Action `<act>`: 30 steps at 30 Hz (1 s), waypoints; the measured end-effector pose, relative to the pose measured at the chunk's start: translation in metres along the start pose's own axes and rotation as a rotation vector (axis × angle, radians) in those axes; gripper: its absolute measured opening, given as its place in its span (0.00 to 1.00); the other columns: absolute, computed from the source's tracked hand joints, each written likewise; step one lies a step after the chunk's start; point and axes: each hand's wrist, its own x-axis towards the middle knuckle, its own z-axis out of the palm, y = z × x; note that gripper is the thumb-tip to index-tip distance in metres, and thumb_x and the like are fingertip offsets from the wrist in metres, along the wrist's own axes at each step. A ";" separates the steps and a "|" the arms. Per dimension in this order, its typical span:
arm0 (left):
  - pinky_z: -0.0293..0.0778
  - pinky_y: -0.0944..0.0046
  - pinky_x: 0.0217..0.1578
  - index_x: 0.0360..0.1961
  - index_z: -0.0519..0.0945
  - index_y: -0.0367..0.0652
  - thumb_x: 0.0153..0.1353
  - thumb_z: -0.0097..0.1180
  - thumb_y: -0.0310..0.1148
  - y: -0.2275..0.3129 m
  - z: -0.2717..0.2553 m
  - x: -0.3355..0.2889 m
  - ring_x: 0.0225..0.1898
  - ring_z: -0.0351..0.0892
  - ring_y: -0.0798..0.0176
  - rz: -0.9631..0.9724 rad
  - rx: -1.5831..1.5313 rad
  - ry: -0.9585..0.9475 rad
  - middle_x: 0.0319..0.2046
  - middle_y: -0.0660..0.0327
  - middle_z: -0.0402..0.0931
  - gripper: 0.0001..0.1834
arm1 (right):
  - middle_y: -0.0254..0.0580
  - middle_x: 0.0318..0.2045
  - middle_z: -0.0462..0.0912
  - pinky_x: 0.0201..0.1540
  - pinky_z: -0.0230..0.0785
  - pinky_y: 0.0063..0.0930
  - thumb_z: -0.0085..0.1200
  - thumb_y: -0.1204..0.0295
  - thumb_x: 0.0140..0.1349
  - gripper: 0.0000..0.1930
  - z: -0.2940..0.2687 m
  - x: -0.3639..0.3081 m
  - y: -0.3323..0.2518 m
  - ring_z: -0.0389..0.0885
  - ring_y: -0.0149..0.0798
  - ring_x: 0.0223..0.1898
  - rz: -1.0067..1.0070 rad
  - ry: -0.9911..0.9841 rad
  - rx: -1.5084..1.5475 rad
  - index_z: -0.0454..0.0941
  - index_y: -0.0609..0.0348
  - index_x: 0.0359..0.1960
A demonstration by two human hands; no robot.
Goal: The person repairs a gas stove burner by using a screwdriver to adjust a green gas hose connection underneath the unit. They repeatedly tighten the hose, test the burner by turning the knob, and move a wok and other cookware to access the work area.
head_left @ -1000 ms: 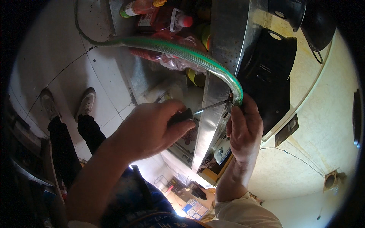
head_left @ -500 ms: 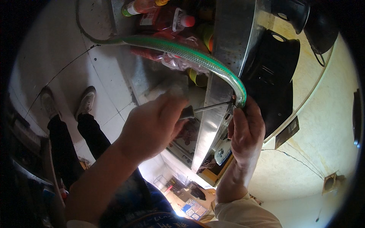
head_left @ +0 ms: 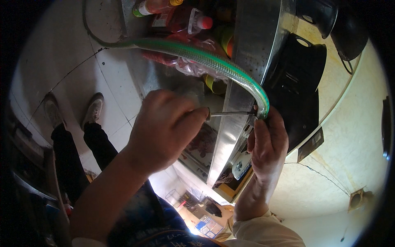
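Observation:
A clear braided hose (head_left: pixel 222 65) with a green stripe arches across the upper middle and bends down to its end at the right. My right hand (head_left: pixel 269 142) is closed round that end, thumb and fingers pinching it. Small metal, perhaps a hose clamp, shows at the hose end but is partly hidden. My left hand (head_left: pixel 162 131) is closed round the handle of a screwdriver (head_left: pixel 230 113). Its thin shaft points right, and its tip meets the metal at the hose end. Most of the handle is covered by my fingers.
A steel ledge (head_left: pixel 251 49) runs beneath the hose. Behind it stand a red-capped jug (head_left: pixel 203 22), a bottle (head_left: pixel 154 7) and plastic bags. A black panel (head_left: pixel 294 78) leans at the right by the stained wall (head_left: pixel 345 136). White floor tiles (head_left: pixel 115 78) lie at the left.
My left hand has turned and shifted slightly up and left, its fist now covering the handle. The screwdriver shaft lies more level. My right hand and the hose end have moved slightly right.

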 end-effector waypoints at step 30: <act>0.76 0.61 0.30 0.43 0.80 0.36 0.58 0.63 0.31 0.007 0.005 -0.018 0.29 0.79 0.60 -0.040 -0.113 0.014 0.30 0.55 0.80 0.15 | 0.36 0.23 0.77 0.14 0.56 0.15 0.44 0.78 0.68 0.19 0.006 -0.013 -0.015 0.65 0.19 0.14 0.090 -0.016 -0.041 0.70 0.72 0.60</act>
